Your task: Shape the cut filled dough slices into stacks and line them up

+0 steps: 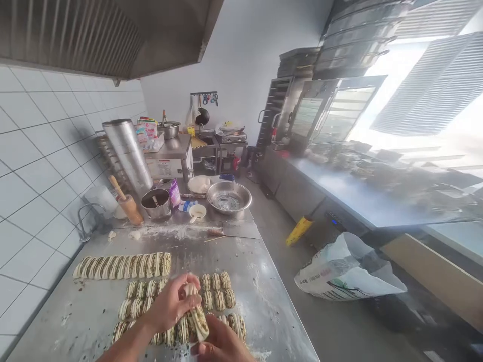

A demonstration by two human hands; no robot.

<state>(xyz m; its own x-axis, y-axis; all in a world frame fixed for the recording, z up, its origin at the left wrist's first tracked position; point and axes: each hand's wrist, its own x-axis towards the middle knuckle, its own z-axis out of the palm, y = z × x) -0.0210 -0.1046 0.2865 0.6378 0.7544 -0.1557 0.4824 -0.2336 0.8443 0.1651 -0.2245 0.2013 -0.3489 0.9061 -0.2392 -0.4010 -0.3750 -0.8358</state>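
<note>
My left hand (pixel 171 302) and my right hand (pixel 221 343) both grip one strip of layered dough with green filling (pixel 196 312), the left pinching its upper end, the right its lower end. The strip hangs just above the steel worktable (pixel 264 296). Beneath my hands lie several rows of cut dough pieces (pixel 217 291). A long cut roll of the same dough (pixel 123 266) lies further back to the left.
Behind the dough stand a steel mixing bowl (pixel 228 197), a small pot (pixel 156 203), a little white bowl (pixel 197 212), a rolling pin (pixel 127 202) and a tall steel cylinder (pixel 128 153). A white sack (pixel 347 274) lies on the floor to the right.
</note>
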